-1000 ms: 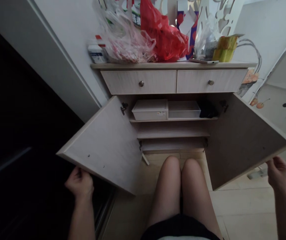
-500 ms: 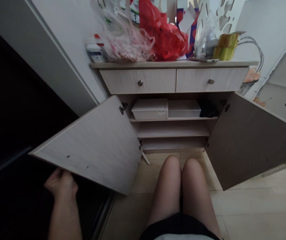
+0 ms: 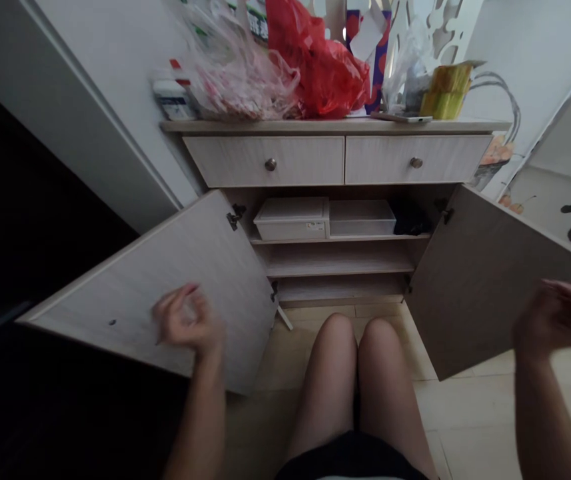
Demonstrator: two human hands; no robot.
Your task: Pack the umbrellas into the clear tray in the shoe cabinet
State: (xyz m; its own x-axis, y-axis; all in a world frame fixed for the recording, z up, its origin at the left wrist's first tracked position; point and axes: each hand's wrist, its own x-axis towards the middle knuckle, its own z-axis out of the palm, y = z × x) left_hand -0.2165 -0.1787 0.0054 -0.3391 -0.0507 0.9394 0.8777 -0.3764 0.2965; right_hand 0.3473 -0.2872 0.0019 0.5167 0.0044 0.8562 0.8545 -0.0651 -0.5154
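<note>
My left hand (image 3: 189, 321) hangs in front of the left cabinet door (image 3: 165, 267), its fingers loosely curled and apart, with nothing in it. On the other side my right hand (image 3: 552, 320), blurred by motion, is in front of the right cabinet door (image 3: 485, 280); its fingers are bent with a gap between them, and no object shows there. Both doors stand swung outward from the pale wood cabinet (image 3: 338, 129). On its upper inner shelf sit a white lidded box (image 3: 292, 219), a clear open bin (image 3: 362, 220) and something black (image 3: 412, 217).
Two drawers with round knobs (image 3: 270, 164) lie above the door opening. On the top are a red plastic bag (image 3: 315, 67), a clear bag (image 3: 245, 80), a white bottle (image 3: 172, 99), a phone (image 3: 400, 117) and a yellow package (image 3: 446, 90). My knees (image 3: 338, 333) are close in front.
Both hands have let go of the doors' outer edges. The left hand has moved right and up, the right hand inward to the left. The left door sits slightly wider open.
</note>
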